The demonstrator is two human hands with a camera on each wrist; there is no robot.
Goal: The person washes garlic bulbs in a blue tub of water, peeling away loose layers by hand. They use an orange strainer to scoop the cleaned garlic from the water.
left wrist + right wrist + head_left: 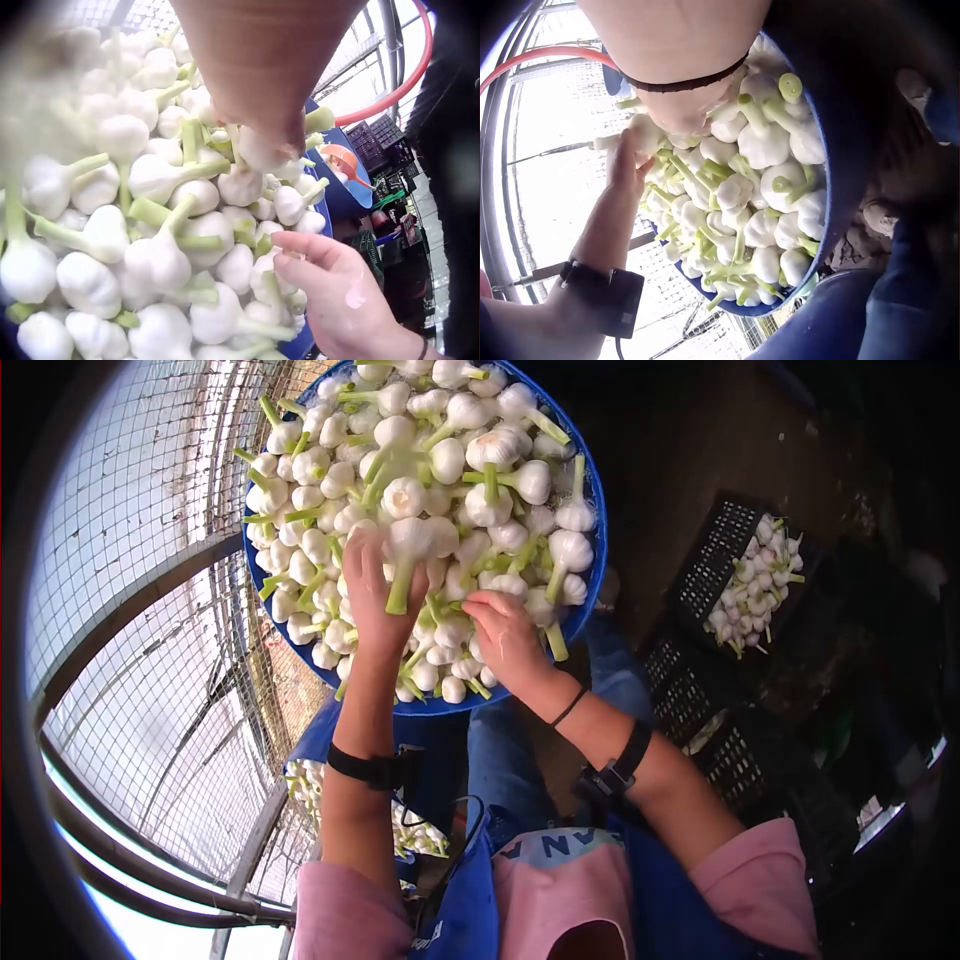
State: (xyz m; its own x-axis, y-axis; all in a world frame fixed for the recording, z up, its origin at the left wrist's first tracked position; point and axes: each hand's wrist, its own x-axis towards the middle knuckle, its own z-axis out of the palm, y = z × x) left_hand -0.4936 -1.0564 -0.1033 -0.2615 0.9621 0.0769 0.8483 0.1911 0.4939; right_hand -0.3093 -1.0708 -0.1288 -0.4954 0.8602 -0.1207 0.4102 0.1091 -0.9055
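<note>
A round blue tub point(602, 560) is heaped with white garlic bulbs with cut green stems. My left hand point(382, 600) holds a garlic bulb point(411, 540), its stem pointing toward my body; the left wrist view has this hand point(262, 120) at the top, partly hiding the bulb point(259, 152). To the right, my right hand point(510, 648) rests at the near side of the heap, its fingertips against bulbs and stems. In the left wrist view the right hand point(337, 289) has loosely bent fingers and no bulb in its grasp. Its fingertips are hidden in the right wrist view.
A black crate point(712, 555) of garlic stands on the floor at the right, with more black crates point(735, 760) nearer. Wire mesh point(150, 560) runs along the left. More garlic point(420, 838) lies below the tub by my legs. A red hose point(390, 97) curves behind.
</note>
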